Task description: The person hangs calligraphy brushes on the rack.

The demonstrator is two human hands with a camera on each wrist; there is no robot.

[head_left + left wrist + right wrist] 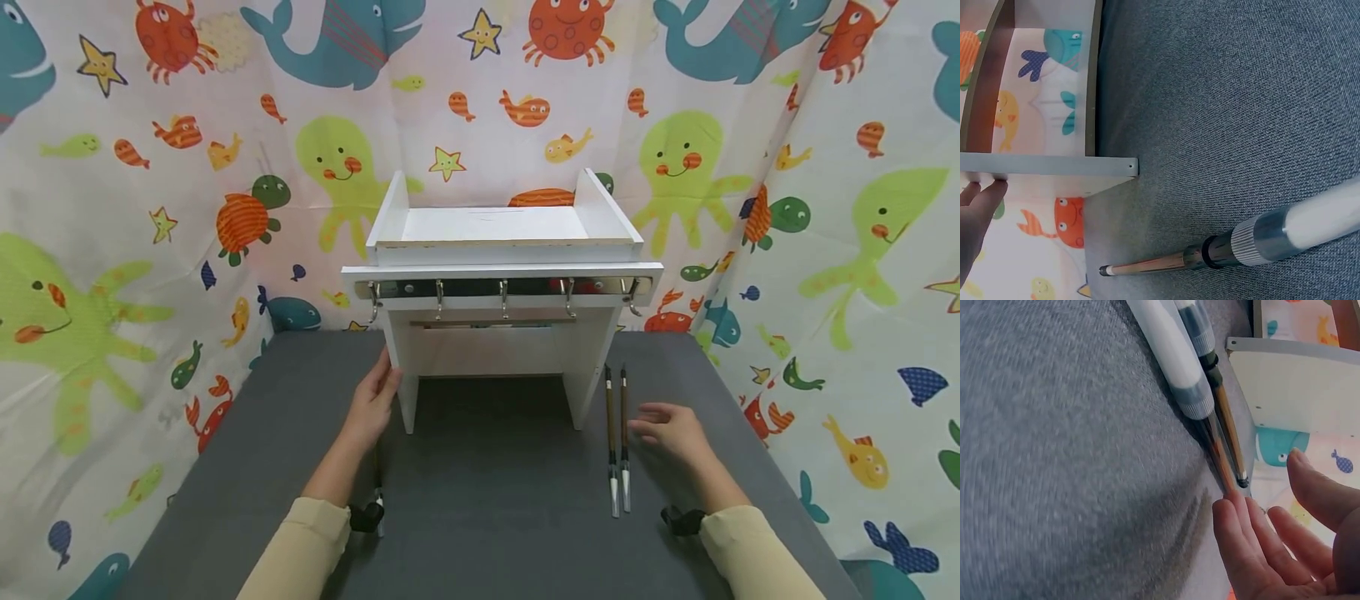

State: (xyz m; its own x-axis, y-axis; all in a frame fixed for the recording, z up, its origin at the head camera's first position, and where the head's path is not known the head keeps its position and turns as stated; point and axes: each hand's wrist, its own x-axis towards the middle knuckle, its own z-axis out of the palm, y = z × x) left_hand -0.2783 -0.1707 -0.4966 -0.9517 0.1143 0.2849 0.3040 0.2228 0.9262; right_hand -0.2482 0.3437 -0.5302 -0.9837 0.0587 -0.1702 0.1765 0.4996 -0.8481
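A white shelf rack (510, 252) stands on the grey table, with a metal strip of several hooks (504, 287) across its front. My left hand (371, 404) touches the outer face of the rack's left side panel (1054, 165) with its fingertips. Under my left forearm lies a brush (1229, 247) with a white tip, partly hidden in the head view. Two more brushes, an inner one (611, 442) and an outer one (625, 442), lie side by side right of the rack. Close beside them is my right hand (671, 429), fingers loosely extended and holding nothing; its fingertips appear near the outer brush's handle.
A grey cloth surface (495, 517) covers the table. Behind it and on both sides hangs a white curtain (247, 125) printed with sea animals. The rack has an open-topped tray section (491, 225) between two raised sides, and an open space underneath.
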